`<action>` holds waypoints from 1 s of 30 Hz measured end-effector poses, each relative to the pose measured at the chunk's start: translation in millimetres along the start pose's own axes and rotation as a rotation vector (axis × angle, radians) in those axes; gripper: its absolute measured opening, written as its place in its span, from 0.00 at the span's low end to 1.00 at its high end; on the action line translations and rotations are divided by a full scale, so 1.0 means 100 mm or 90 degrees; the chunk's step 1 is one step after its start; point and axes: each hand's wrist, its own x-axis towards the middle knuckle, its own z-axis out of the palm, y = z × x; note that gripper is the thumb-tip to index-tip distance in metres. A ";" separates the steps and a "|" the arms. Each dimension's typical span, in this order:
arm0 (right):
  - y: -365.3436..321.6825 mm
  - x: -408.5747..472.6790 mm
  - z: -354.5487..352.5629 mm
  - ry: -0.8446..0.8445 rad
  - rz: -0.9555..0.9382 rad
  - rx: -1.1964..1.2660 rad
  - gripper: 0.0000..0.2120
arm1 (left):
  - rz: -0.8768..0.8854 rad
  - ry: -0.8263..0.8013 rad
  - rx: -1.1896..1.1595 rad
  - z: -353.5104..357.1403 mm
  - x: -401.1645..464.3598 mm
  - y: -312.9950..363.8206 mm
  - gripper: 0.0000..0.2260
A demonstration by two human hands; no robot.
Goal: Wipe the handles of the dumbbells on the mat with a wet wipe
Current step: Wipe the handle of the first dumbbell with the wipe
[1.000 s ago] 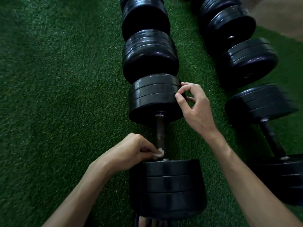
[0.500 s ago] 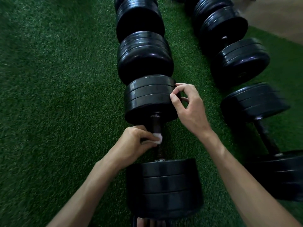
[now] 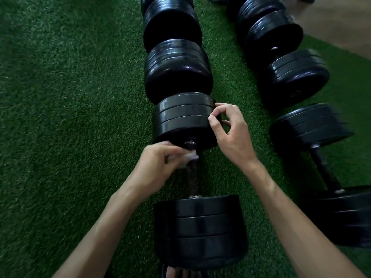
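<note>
A black dumbbell lies lengthwise on the green turf mat (image 3: pixel 70 117), with a far plate stack (image 3: pixel 181 119) and a near plate stack (image 3: pixel 200 229). Its dark, worn handle (image 3: pixel 193 181) runs between them. My left hand (image 3: pixel 158 167) pinches a small white wet wipe (image 3: pixel 190 156) against the far end of the handle, just below the far plates. My right hand (image 3: pixel 230 135) grips the right edge of the far plate stack with thumb and curled fingers.
Another black dumbbell (image 3: pixel 176 73) lies end to end beyond this one. A second row of black dumbbells (image 3: pixel 309 127) runs along the right, one with its handle (image 3: pixel 325 171) exposed. A tan floor (image 3: pixel 341 23) begins past the mat's far right edge.
My left hand has slid the wipe along the handle from the near plates up to the far plates. My right hand has kept its hold on the far plate stack.
</note>
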 end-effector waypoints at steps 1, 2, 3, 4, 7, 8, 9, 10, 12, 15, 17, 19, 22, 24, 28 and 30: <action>0.00 0.00 0.00 0.001 0.000 -0.001 0.03 | 0.026 0.044 0.025 0.03 0.03 -0.03 0.12; 0.00 -0.01 0.00 0.001 0.002 0.001 0.03 | 0.045 0.052 0.042 0.06 0.05 -0.06 0.12; 0.01 -0.01 0.00 -0.001 0.005 0.003 0.03 | 0.055 0.031 0.053 0.10 0.05 -0.10 0.10; 0.01 -0.01 0.00 -0.003 0.007 0.006 0.03 | 0.066 0.008 0.071 0.14 0.04 -0.13 0.08; 0.00 -0.01 0.00 -0.003 0.009 0.007 0.03 | 0.058 -0.066 0.087 0.17 0.02 -0.20 0.07; 0.00 -0.01 0.01 -0.002 0.011 0.006 0.03 | 0.049 -0.105 0.077 0.15 0.01 -0.19 0.06; -0.01 -0.01 0.01 -0.001 0.013 0.007 0.03 | 0.039 -0.147 0.068 0.13 -0.01 -0.17 0.06; -0.01 -0.02 0.02 0.002 0.014 0.008 0.03 | 0.025 -0.192 0.067 0.12 -0.02 -0.16 0.06; -0.02 -0.02 0.03 0.009 0.014 0.009 0.03 | -0.012 -0.288 0.080 0.09 -0.05 -0.13 0.06; -0.02 -0.03 0.03 0.010 0.017 0.009 0.03 | -0.070 -0.370 0.073 0.05 -0.08 -0.08 0.07; -0.02 -0.03 0.03 0.010 0.018 0.007 0.03 | -0.083 -0.399 0.073 -0.01 -0.07 -0.04 0.07; -0.02 -0.03 0.03 0.009 0.017 0.007 0.03 | -0.083 -0.364 0.083 -0.06 -0.06 0.00 0.07; -0.03 -0.03 0.03 0.008 0.016 0.005 0.02 | -0.054 -0.156 0.076 -0.08 -0.01 0.00 0.06; -0.04 -0.03 0.03 0.008 0.016 0.004 0.01 | -0.009 0.014 0.078 -0.06 0.05 -0.07 0.06; -0.05 -0.04 0.03 0.007 0.020 0.006 0.02 | 0.045 0.123 0.066 0.13 0.06 -0.24 0.07; -0.04 -0.04 0.03 0.008 0.020 0.006 0.02 | 0.046 0.128 0.075 0.24 0.04 -0.34 0.06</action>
